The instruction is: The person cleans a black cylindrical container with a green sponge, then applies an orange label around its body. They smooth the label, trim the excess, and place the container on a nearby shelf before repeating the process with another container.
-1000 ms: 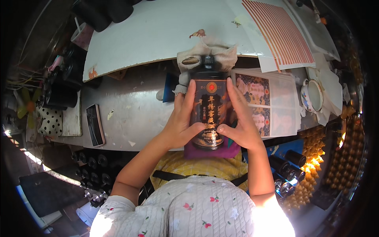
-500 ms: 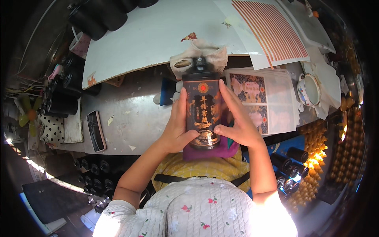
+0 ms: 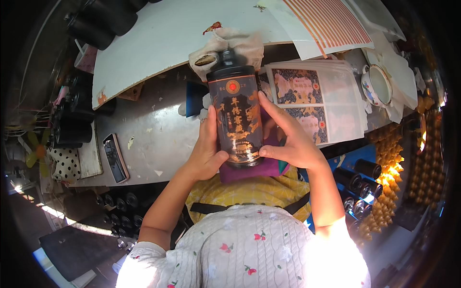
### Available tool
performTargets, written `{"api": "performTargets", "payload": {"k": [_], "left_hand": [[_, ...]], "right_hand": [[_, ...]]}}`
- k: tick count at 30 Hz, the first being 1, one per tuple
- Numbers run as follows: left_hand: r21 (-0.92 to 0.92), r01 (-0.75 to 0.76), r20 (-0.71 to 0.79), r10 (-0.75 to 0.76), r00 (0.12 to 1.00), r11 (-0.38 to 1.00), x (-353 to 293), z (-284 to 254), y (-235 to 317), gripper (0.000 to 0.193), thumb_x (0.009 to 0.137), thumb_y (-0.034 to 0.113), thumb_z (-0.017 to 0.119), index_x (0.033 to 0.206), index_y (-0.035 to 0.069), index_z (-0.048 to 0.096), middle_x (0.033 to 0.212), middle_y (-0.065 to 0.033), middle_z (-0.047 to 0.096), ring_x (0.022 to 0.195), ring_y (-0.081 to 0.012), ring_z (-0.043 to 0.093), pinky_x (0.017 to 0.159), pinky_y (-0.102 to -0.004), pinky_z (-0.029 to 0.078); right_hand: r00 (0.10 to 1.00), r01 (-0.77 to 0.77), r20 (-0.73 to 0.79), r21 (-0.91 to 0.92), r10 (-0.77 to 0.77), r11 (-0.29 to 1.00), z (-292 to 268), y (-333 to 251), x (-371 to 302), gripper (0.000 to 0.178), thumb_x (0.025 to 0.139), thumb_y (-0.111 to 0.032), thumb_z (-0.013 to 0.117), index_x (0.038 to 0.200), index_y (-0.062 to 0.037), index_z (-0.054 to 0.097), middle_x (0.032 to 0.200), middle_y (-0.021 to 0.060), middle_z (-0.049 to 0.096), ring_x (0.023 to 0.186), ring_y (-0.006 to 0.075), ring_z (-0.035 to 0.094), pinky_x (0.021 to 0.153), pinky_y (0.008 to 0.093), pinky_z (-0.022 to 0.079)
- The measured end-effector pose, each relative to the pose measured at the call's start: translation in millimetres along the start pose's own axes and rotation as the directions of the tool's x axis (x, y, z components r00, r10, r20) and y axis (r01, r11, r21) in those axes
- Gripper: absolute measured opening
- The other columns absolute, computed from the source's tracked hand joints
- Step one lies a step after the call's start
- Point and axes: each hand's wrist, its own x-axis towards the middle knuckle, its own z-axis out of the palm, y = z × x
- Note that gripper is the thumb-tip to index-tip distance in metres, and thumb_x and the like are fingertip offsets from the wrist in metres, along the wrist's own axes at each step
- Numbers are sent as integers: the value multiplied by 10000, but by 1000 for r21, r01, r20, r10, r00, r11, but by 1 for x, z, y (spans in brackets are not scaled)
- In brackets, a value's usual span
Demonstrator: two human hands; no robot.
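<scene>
A black bottle point(image 3: 235, 115) with gold and orange decoration and a red-centred round emblem is held between my two hands, its neck pointing away from me. Along its left side lies my left hand point(image 3: 205, 146), fingers pressed to the edge and thumb near the base. My right hand point(image 3: 293, 141) grips the right side, its thumb against the lower front. Purple cloth point(image 3: 249, 174) shows under the bottle's base. Just beyond the neck, a whitish rag point(image 3: 245, 43) sits bunched up at the edge of a white board.
Printed decal sheets point(image 3: 336, 105) are stacked right of the bottle, near a patterned enamel cup point(image 3: 377, 85). A phone point(image 3: 115, 158) lies on the metal table point(image 3: 153, 139) at left. Dark bottles point(image 3: 357, 182) fill a blue crate at lower right; more point(image 3: 108, 21) stand on the white board point(image 3: 158, 48).
The whole view has shifted, so the surroundings sit further left and up. The bottle now leans slightly to the left at its top. Both hands keep hold of it.
</scene>
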Motion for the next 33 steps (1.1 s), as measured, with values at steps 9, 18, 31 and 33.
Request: {"api": "performTargets", "payload": {"k": [9, 18, 31, 33], "left_hand": [[-9, -18, -52, 17, 999, 1000, 5, 2, 12, 1104, 932, 612, 510, 1559, 28, -187, 1614, -243, 184, 1436, -382, 311, 1168, -474, 262], [104, 22, -219, 1, 976, 994, 37, -2, 39, 1058, 948, 673, 432, 1593, -26, -31, 1500, -220, 328, 1331, -354, 314, 1170, -465, 167], [117, -62, -165, 81, 983, 991, 15, 8, 9, 1037, 971, 699, 345, 1576, -19, -95, 1512, -207, 347, 1331, -321, 386, 1120, -450, 290], [-48, -8, -151, 1, 989, 999, 14, 10, 14, 1044, 976, 687, 376, 1566, 32, -183, 1565, -213, 274, 1372, -313, 422, 1120, -449, 363]], "right_hand": [[999, -47, 13, 65, 46, 997, -4, 1, 1, 1064, 737, -118, 812, 1615, -128, 211, 1564, 88, 427, 851, 103, 577, 669, 223, 425], [984, 123, -76, -347, -159, 930, 3, -5, 17, 863, 860, -172, 711, 1601, -155, 269, 1604, 160, 304, 1401, 357, 414, 1079, 424, 417], [995, 41, -79, -178, -56, 983, 8, -5, -4, 905, 831, -180, 745, 1603, -174, 274, 1573, 143, 370, 1004, 244, 590, 891, 345, 505], [991, 88, -81, -187, -105, 978, 10, 0, -4, 900, 832, -159, 746, 1601, -169, 280, 1547, 141, 402, 843, 188, 590, 810, 313, 523]]}}
